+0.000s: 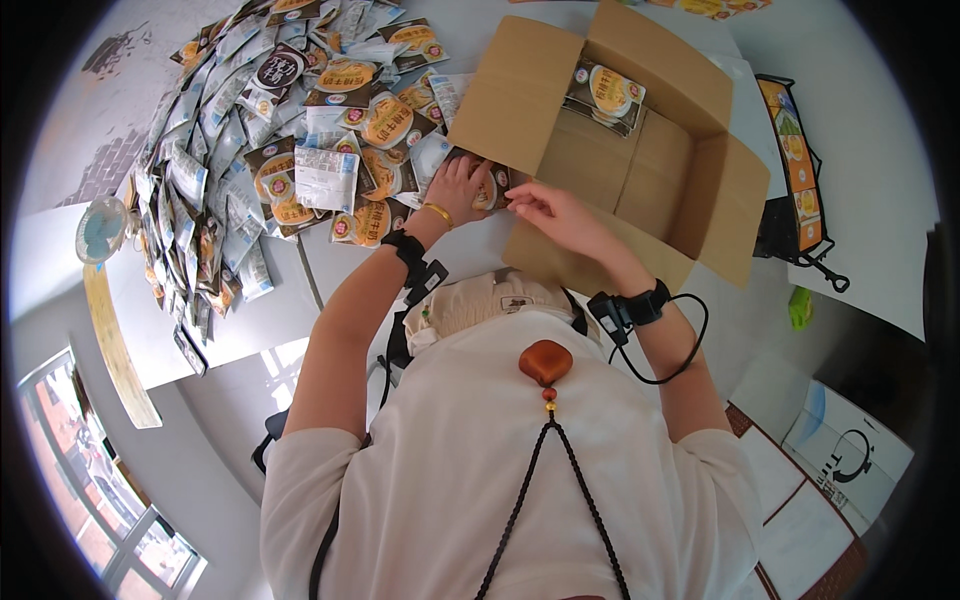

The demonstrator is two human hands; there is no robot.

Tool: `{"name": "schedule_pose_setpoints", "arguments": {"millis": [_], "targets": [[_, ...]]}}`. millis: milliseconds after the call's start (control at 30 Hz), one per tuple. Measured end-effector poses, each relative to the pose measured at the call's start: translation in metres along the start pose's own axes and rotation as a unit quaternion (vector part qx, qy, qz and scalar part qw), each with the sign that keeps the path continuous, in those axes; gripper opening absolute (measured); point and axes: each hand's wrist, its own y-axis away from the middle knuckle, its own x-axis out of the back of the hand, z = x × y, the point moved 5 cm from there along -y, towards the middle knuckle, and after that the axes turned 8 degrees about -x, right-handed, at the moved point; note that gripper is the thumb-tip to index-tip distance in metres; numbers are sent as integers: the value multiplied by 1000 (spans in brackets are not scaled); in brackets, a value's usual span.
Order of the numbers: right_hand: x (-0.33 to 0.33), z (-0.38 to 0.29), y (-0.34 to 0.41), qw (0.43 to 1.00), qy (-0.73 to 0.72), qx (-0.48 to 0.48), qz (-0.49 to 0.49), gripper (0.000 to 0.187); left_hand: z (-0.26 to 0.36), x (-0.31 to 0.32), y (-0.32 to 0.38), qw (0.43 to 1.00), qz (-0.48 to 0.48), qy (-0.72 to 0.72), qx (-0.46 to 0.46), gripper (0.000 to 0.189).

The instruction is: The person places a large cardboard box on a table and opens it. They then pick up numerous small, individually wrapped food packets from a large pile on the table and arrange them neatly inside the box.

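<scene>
My left hand [459, 187] lies on a dark brown and orange printed packet [492, 187] beside the box; whether its fingers grip the packet is hard to tell. Just to the right, my right hand [546, 210] hovers over the near left corner of an open cardboard box [615, 161], fingers slightly curled and apart, thumb and fingertips near that packet. Inside the box, a short stack of similar packets [606, 91] lies against the far left corner. A large heap of flat sealed packets [330, 112], some showing printed fronts and others silver-white backs, covers the table to the left.
The box flaps [517, 90] spread outward on all sides. A small fan [102, 231] stands at the heap's left, and a phone-like device [190, 349] lies at the table edge. A black-framed rack with orange panels [799, 161] stands right of the box.
</scene>
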Motion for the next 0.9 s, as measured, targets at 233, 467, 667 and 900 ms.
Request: {"name": "schedule_pose_setpoints", "arguments": {"millis": [233,467,667,900], "targets": [[18,13,17,996,-81,-25,28,23,7,9,42,994,16,105,-25,87],[18,8,23,995,-93,-23,26,26,-17,44,79,872,131,467,64,88],[-9,-53,19,975,166,139,43,65,-15,95,54,568,218,786,105,70],[-9,-77,6,936,200,240,159,69,24,107,-2,464,121,872,100,65]]}}
